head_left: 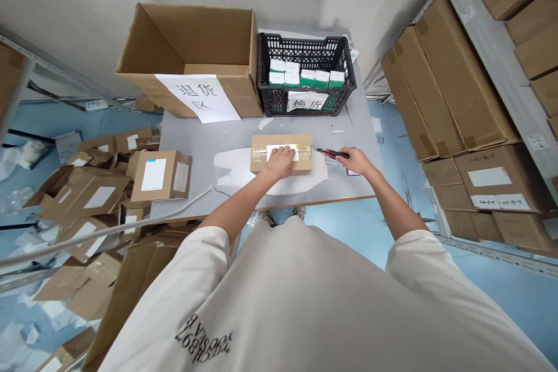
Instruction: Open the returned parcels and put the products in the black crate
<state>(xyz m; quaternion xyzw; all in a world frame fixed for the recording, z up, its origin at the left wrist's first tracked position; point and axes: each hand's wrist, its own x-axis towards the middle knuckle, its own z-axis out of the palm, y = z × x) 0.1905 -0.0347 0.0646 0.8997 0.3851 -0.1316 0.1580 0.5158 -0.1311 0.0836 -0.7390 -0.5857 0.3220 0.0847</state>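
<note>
A small taped cardboard box (pixel 258 151) with a white label lies on the table before me. My left hand (pixel 281 163) rests flat on its top, fingers spread over the label. To the right of the box, my right hand (pixel 354 161) is wrapped round a red and black utility knife (pixel 330 153). The knife points left toward the box, its tip a little apart from the box's right side. Partly under my right hand lies a phone (pixel 353 173), mostly hidden.
A large open carton (pixel 174 93) and a black plastic crate (pixel 307 46) of small green-white boxes stand at the table's back. Another labelled box (pixel 140 177) sits at the left edge. Opened cartons (pixel 98 192) pile up left; a shelf of cartons (pixel 462 93) stands right.
</note>
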